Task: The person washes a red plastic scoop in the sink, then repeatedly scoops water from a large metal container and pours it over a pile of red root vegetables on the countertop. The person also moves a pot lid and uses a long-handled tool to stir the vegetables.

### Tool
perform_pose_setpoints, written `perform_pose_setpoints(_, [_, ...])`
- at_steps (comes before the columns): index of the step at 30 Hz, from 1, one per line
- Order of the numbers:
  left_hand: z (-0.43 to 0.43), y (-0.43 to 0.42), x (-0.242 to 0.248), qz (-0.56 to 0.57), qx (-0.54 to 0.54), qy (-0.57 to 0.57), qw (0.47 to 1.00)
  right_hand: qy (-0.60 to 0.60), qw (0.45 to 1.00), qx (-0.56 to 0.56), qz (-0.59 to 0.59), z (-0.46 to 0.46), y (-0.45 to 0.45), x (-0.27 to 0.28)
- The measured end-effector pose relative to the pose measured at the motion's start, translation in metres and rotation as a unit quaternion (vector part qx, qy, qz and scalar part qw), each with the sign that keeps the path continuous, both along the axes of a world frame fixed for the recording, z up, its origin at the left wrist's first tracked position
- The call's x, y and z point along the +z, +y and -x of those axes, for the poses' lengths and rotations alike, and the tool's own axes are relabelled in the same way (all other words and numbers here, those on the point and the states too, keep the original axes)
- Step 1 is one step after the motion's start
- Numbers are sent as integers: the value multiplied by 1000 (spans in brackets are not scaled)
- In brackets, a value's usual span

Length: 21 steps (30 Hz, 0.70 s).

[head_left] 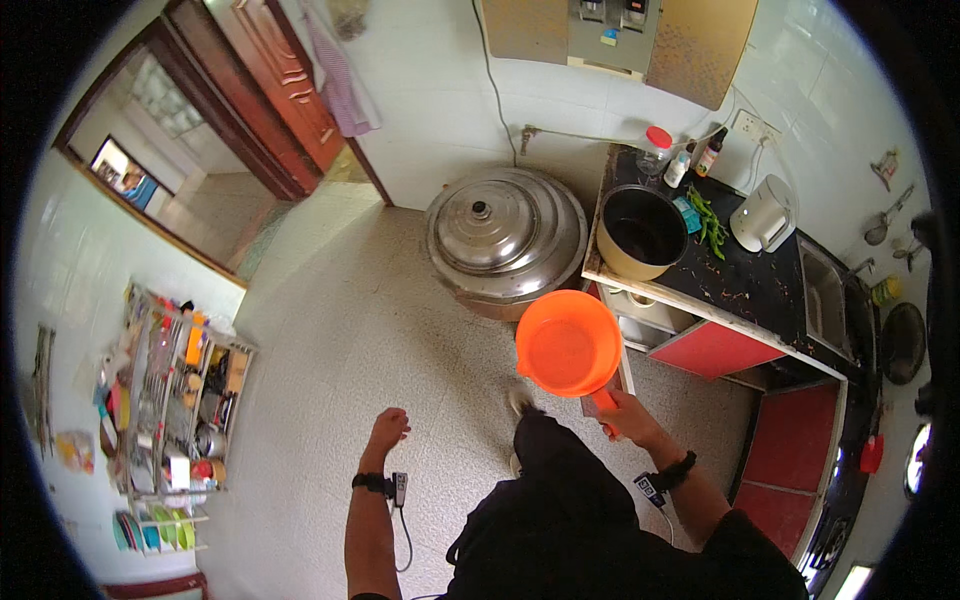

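My right hand (pixel 631 421) grips the handle of an orange plastic water dipper (pixel 570 345). The dipper's bowl faces up, with a small spout at its left side; whether it holds water I cannot tell. My left hand (pixel 390 429) hangs over the floor, fingers loosely curled and nothing in them. Just beyond the dipper stands a large round vessel under a domed metal lid (pixel 495 232) with a black knob. To its right, a deep pot (pixel 643 247) with a dark inside and cream outer wall sits at the counter's corner.
The black counter (pixel 757 281) carries green peppers (pixel 705 217), an electric kettle (pixel 763 214), bottles and a red-lidded jar (pixel 655 148). A red cabinet door (pixel 716 349) hangs open below. A water dispenser (pixel 615 37) is mounted above. A loaded rack (pixel 184 390) stands left, near a doorway.
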<state>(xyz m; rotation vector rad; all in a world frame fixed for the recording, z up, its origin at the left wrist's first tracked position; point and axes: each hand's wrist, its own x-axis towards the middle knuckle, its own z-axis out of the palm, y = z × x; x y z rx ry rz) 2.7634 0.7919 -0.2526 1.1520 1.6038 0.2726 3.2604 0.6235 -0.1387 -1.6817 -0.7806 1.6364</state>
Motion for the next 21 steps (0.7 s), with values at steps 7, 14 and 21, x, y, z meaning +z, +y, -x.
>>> perform_pose_setpoints(7, [-28,208,-29,53,-82,35,995,5,999,-34,40,9,125,-47])
perform_pose_setpoints(14, [-66,387,-115,69,-24,14,997,-23,996,-44,68,8,250,-42])
perform_pose_setpoints(21, [-85,504,-331,41,-94,-43,994,-65,976,-166,122,20,303,-14])
